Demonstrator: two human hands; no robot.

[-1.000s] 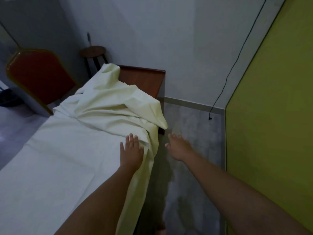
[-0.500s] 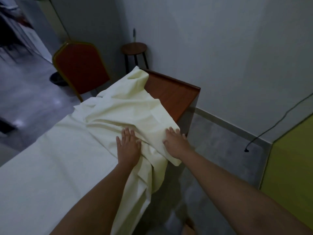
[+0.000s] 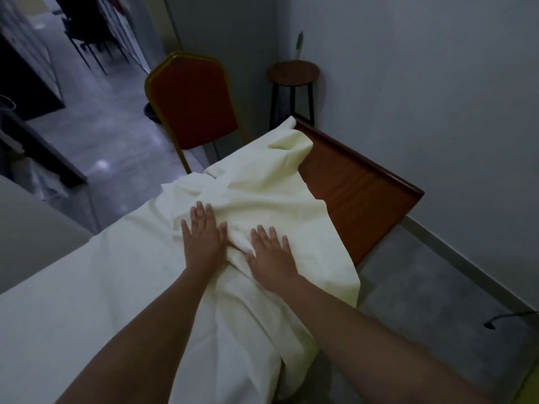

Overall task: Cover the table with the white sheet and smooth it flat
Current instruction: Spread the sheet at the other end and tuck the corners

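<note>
The white sheet (image 3: 96, 287) lies flat over the near part of the table and is bunched in folds toward the far end. The brown wooden table (image 3: 358, 193) shows bare at its far right corner. My left hand (image 3: 204, 237) rests palm down on the crumpled folds, fingers spread. Just to its right, my right hand (image 3: 271, 255) also presses flat on the sheet, fingers apart. A ridge of cloth rises between the two hands. One edge of the sheet hangs over the table's right side.
A red chair with a gold frame (image 3: 189, 106) stands behind the table's far left side. A small round stool (image 3: 293, 75) sits in the corner by the grey wall. A black cable end (image 3: 493, 323) lies on the floor at right.
My right hand came from beside the table onto the sheet and now lies flat next to the left hand. The view has swung left, showing more of the chair and hallway.
</note>
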